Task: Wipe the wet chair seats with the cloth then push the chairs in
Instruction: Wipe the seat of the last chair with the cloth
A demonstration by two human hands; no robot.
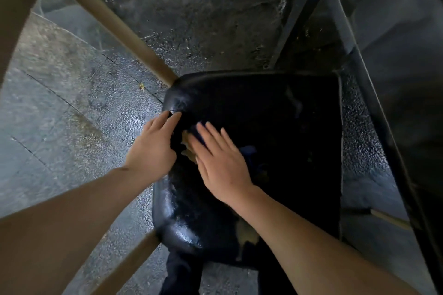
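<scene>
A black padded chair seat [275, 112] fills the middle of the view, glistening wet along its left and near edges. A dark blue cloth [248, 151] lies on the seat, mostly hidden under my right hand [223, 163], which presses flat on it with fingers spread. My left hand [153, 146] rests on the seat's left edge, fingers pointing away from me and curling at the rim. Worn tan patches show on the seat between my hands and near my right forearm.
Tan wooden chair legs [115, 24] run diagonally at upper left and lower left. A dark table frame [374, 93] stands along the right. The concrete floor [72, 108] is wet and shiny. My dark trouser legs [182, 270] show below the seat.
</scene>
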